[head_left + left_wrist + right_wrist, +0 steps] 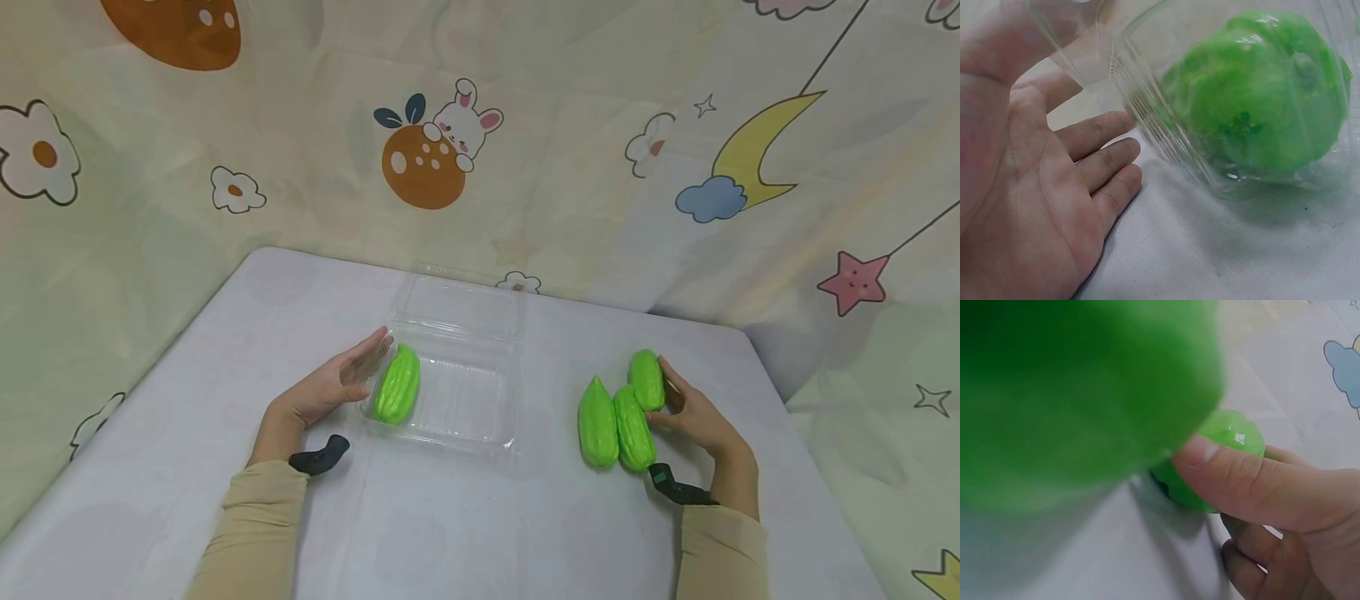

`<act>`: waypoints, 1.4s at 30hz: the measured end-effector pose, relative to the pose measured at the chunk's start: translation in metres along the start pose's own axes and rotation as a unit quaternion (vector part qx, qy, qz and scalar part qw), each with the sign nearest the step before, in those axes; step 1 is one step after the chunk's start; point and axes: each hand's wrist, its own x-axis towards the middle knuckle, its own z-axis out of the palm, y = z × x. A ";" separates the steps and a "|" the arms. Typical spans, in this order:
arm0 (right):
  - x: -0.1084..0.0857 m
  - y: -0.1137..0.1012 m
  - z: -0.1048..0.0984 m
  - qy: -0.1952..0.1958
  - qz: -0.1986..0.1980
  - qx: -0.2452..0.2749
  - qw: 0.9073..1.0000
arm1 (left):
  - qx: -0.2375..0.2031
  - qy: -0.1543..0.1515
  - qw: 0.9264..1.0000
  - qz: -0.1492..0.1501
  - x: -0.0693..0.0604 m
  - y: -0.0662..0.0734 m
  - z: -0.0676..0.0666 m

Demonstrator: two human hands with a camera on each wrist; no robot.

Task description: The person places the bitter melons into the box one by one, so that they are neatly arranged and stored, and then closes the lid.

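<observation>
A clear plastic clamshell box (pixel 461 400) lies on the table with its lid folded back. Inside, along its left side, is a bright green ridged bitter melon (pixel 397 385), seen through the plastic in the left wrist view. My left hand (pixel 330 387) rests at the box's left wall with fingers extended. At the right, my right hand (pixel 697 412) pinches the farthest bitter melon (pixel 645 379) between thumb and fingers. Two more lie close by: a pointed one (pixel 597 423) and a middle one (pixel 634 429), which in the right wrist view blurs large before the thumb.
The white-covered table (pixel 465 533) ends at a patterned cloth backdrop (pixel 570 167). The box's transparent lid (pixel 459 304) lies toward the table's far edge. Black wrist devices (pixel 321 457) sit by both sleeves.
</observation>
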 end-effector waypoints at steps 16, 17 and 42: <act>-0.010 -0.009 -0.008 0.017 0.023 -0.037 0.999 | 0.004 0.004 1.000 -0.005 -0.001 -0.003 -0.002; -0.010 -0.009 -0.008 0.019 0.024 -0.041 0.999 | 0.004 0.004 1.000 -0.005 -0.001 -0.002 -0.002; -0.021 -0.040 -0.021 0.040 -0.015 -0.073 0.996 | 0.000 -0.004 1.000 0.004 0.000 0.001 0.000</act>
